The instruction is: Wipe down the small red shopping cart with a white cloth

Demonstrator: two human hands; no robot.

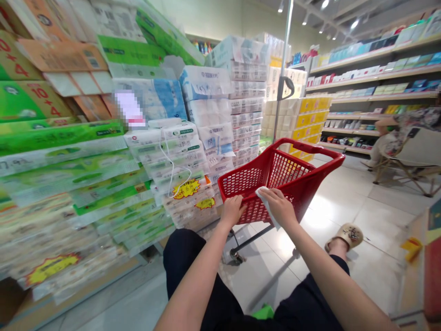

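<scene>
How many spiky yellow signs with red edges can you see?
3: a lower-left sign, plus an upper sign and a smaller sign left of the red cart. Others may be hidden.

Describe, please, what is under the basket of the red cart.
Under the red basket, a dark frame bar, a caster wheel and pale floor tiles show. Whatever the right forearm and white cloth cover cannot be seen.

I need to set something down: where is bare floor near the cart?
Bare tiles show between the red cart and the folding chair. Crowded: stacked packs left of the cart; its near side, with the left hand and right hand.
</scene>
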